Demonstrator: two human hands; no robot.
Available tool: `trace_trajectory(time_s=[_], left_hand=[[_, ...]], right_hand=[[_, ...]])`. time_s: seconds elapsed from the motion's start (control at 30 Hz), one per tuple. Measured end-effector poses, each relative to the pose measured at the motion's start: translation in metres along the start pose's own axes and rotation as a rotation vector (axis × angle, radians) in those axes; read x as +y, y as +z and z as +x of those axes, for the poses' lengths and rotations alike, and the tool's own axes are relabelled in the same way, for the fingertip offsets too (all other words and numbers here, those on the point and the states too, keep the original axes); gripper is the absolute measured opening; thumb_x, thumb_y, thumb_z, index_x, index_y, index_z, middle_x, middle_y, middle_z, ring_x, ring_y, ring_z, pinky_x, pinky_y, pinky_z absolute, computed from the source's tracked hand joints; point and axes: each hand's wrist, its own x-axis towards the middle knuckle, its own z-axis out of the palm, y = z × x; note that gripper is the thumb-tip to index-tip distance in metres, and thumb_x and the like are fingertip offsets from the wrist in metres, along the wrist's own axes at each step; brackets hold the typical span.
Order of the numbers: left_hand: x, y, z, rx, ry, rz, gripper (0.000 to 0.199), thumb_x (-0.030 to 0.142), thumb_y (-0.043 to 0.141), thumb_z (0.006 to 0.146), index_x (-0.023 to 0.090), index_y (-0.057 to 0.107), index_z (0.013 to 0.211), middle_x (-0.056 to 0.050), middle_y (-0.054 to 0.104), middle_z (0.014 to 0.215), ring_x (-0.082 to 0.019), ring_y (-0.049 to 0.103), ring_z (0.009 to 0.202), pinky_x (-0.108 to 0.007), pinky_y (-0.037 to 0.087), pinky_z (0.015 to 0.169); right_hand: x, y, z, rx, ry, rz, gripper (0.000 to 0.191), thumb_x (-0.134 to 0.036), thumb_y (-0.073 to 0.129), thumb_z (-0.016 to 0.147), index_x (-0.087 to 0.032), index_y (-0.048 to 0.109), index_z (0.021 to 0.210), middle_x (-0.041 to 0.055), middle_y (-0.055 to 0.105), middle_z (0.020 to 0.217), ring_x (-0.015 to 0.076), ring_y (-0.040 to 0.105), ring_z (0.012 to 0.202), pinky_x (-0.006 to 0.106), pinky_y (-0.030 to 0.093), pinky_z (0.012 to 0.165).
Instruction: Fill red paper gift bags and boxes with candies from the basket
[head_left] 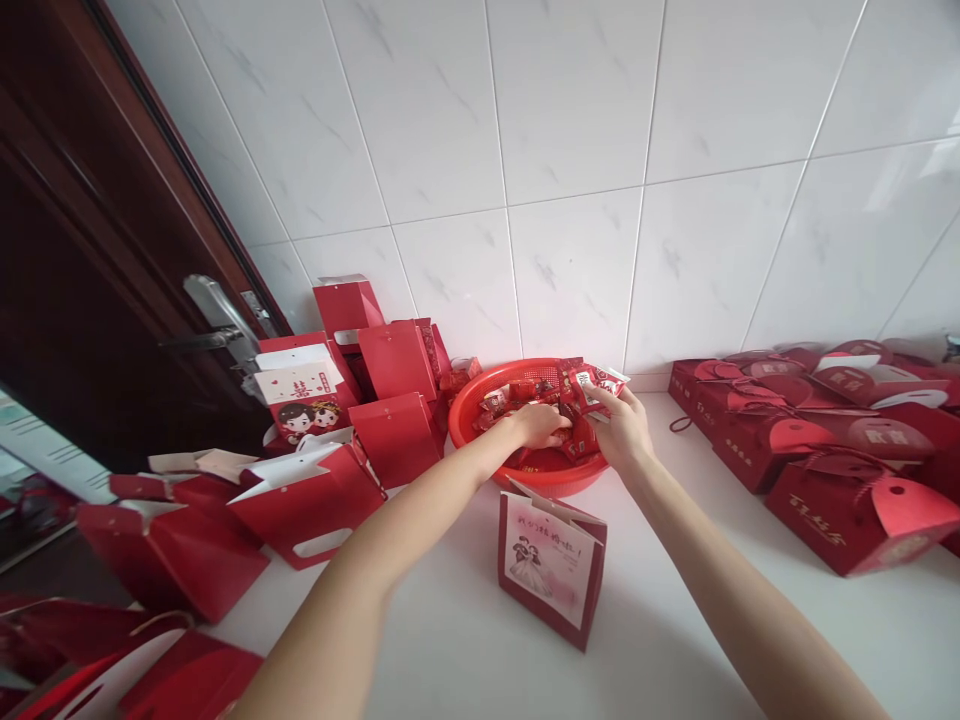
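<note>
A red plastic basket [551,487] stands by the wall, holding a heap of red-wrapped candies [517,397]. My left hand [538,426] reaches down into it with curled fingers; what they grip among the wrappers I cannot make out. Over the basket's right rim, my right hand [624,425] is closed on red and white candy packets [589,385]. In front of the basket, between my forearms, an upright red gift box [547,565] carries a printed bridal couple. Its top flaps stand up.
Several red gift boxes with raised flaps [394,440] crowd the left side. On the right, rows of closed dark red boxes [847,505] line the white table [450,640]. A tiled wall [570,270] rises behind; a dark door [97,230] with a metal handle is at left.
</note>
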Motion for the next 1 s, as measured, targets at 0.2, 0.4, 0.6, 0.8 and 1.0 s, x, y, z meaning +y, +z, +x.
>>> trace_trajectory(time_s=[0.2,0.4,0.6,0.8,1.0], left_hand=[[-0.003,0.006,0.001,0.105,-0.043,-0.204,0.015,0.007,0.071,0.066,0.018,0.064,0.058,-0.006,0.071,0.077,-0.025,0.069,0.079,-0.032,0.050,0.076],[-0.017,-0.004,-0.017,0.409,-0.120,-0.436,0.009,0.016,0.067,0.078,0.020,0.075,0.079,-0.004,0.075,0.082,-0.023,0.069,0.079,-0.030,0.051,0.075],[-0.010,-0.005,-0.046,0.767,-0.110,-1.022,0.042,0.021,0.073,0.078,0.021,0.069,0.120,-0.009,0.069,0.129,-0.024,0.064,0.117,-0.034,0.054,0.095],[0.006,0.003,-0.065,0.819,-0.149,-1.263,0.040,0.027,0.077,0.073,0.020,0.072,0.112,-0.008,0.069,0.126,-0.027,0.066,0.115,-0.038,0.056,0.095],[0.014,0.004,-0.067,0.809,-0.136,-1.446,0.033,0.029,0.079,0.069,0.018,0.074,0.100,-0.007,0.074,0.110,-0.025,0.070,0.104,-0.042,0.056,0.096]], right_hand=[[-0.001,0.000,-0.001,-0.010,0.014,-0.026,0.032,-0.025,0.090,0.052,-0.021,0.071,0.076,0.0007,0.074,0.081,0.0182,0.069,0.075,0.027,0.055,0.064],[0.000,-0.001,-0.001,-0.020,0.008,-0.020,0.033,-0.025,0.090,0.052,-0.020,0.073,0.079,0.0013,0.075,0.084,0.0175,0.069,0.075,0.027,0.055,0.065],[0.000,0.000,-0.002,-0.047,0.035,-0.030,0.032,-0.025,0.091,0.051,-0.020,0.073,0.078,0.0009,0.076,0.084,0.0183,0.070,0.076,0.028,0.057,0.066],[-0.005,0.008,-0.012,-0.177,0.096,-0.095,0.038,-0.030,0.094,0.053,-0.020,0.075,0.084,0.0032,0.077,0.089,0.0215,0.072,0.080,0.031,0.059,0.069],[-0.007,0.012,-0.019,-0.243,0.118,-0.147,0.043,-0.032,0.096,0.051,-0.019,0.075,0.086,0.0044,0.078,0.088,0.0232,0.073,0.080,0.032,0.059,0.069]])
